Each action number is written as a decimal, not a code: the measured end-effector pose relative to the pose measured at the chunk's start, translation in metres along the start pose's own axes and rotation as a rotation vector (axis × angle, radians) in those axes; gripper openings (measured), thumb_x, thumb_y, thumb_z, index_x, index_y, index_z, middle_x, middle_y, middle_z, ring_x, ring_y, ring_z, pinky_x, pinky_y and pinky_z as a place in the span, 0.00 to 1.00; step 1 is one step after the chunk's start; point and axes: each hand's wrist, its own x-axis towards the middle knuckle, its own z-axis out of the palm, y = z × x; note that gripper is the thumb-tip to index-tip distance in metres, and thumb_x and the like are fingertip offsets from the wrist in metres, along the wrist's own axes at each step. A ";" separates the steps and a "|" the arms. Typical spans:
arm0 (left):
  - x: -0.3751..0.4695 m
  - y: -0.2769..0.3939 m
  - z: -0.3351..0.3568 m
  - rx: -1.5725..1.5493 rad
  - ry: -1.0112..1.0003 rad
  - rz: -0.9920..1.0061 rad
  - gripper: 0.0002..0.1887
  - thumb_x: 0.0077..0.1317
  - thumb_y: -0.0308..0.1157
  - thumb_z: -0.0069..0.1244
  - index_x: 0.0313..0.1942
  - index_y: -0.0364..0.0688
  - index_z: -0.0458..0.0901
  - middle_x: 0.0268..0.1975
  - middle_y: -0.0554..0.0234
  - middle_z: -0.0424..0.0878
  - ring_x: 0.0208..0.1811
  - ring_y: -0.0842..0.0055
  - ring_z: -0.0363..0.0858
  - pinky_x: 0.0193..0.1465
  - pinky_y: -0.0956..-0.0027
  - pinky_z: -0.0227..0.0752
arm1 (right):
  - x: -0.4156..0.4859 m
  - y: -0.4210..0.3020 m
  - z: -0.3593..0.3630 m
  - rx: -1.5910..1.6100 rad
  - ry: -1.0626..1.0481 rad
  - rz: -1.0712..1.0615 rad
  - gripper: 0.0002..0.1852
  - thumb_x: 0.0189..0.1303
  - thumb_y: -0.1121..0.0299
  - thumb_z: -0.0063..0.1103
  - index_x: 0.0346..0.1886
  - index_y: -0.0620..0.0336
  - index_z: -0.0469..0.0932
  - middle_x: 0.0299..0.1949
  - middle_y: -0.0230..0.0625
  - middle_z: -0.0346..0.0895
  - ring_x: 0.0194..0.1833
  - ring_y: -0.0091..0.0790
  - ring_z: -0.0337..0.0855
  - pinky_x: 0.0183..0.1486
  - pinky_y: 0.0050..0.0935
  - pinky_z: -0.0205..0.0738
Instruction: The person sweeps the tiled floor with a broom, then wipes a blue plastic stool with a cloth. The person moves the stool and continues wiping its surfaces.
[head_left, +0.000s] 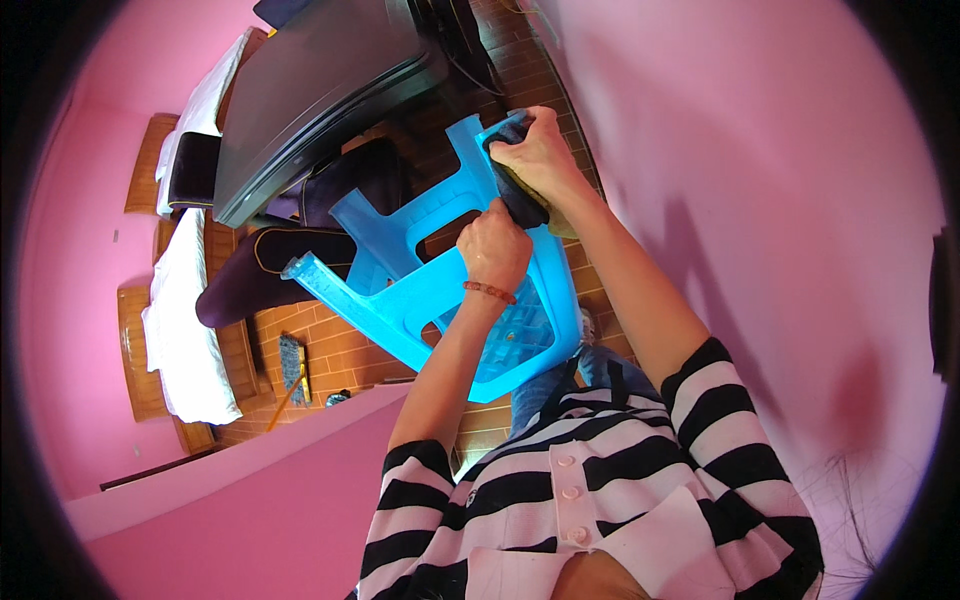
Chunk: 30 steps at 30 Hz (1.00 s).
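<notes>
A light-blue plastic stool (397, 292) is tipped on its side in front of my body, its legs pointing away to the upper left. My left hand (495, 251), with a reddish bead bracelet at the wrist, is closed on the stool's edge near its middle. My right hand (544, 154) grasps a dark cloth (521, 199) with an olive-yellow part. It presses that cloth against the stool's far right leg, and the fingers wrap over the leg's side. The ribbed underside of the seat shows below my left hand.
A large dark table (322, 90) stands ahead, with dark upholstered chairs (277, 274) around it. A pink wall (750, 187) runs close on my right. At the left are beds with white covers (184, 330) and a mop or broom (295, 367) on the brown tiled floor (337, 345).
</notes>
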 end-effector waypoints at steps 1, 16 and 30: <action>0.000 0.000 0.000 0.005 -0.005 0.004 0.05 0.54 0.26 0.49 0.31 0.36 0.76 0.28 0.42 0.83 0.31 0.49 0.82 0.34 0.51 0.74 | -0.001 -0.001 0.000 -0.001 -0.005 0.008 0.39 0.43 0.56 0.69 0.57 0.63 0.63 0.53 0.51 0.72 0.52 0.52 0.78 0.56 0.42 0.71; 0.040 -0.030 -0.008 -0.206 -0.161 0.160 0.14 0.63 0.34 0.42 0.40 0.38 0.82 0.37 0.41 0.83 0.39 0.46 0.80 0.44 0.49 0.73 | -0.096 0.165 0.008 -0.200 -0.093 -0.250 0.50 0.38 0.67 0.71 0.68 0.65 0.53 0.62 0.58 0.60 0.64 0.56 0.62 0.66 0.43 0.60; 0.062 -0.080 -0.007 -0.664 -0.365 -0.059 0.18 0.70 0.36 0.44 0.48 0.29 0.79 0.42 0.63 0.82 0.44 0.79 0.77 0.51 0.72 0.69 | -0.055 0.061 0.034 -0.445 0.212 -0.857 0.28 0.44 0.73 0.65 0.54 0.54 0.74 0.57 0.37 0.69 0.61 0.44 0.67 0.55 0.40 0.68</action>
